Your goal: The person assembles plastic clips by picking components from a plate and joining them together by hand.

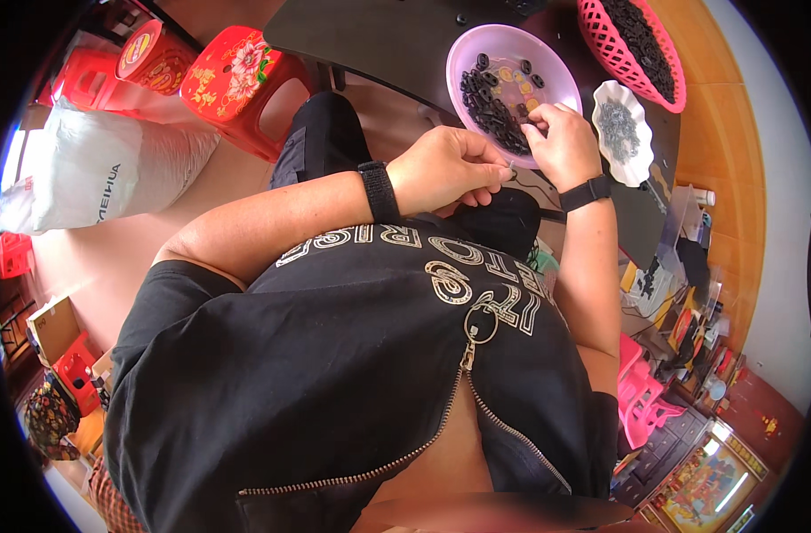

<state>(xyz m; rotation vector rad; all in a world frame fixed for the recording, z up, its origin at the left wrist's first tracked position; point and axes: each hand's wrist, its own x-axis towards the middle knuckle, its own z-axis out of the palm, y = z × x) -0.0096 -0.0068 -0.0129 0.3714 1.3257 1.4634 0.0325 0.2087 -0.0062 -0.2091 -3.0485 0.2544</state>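
Observation:
My left hand [445, 173] is closed in a pinch below the bowl, with a small pale piece [511, 166] showing at its fingertips. The piece is too small to name. My right hand [565, 147] reaches over the near right rim of a pale purple plastic bowl [561, 67], its fingers curled together. Whatever they may hold is hidden. Small black oval and ring-shaped parts [490, 102] lie heaped in the bowl's left side, with a few scattered on its patterned bottom. Beside my right hand stands a white scalloped dish [641, 167] of tiny silvery pieces.
A pink lattice basket [598, 49] full of black parts stands at the far right of the dark table [361, 40]. Red plastic stools [232, 80] and a white sack [121, 169] are on the left. Mixed clutter lines the wall at the right.

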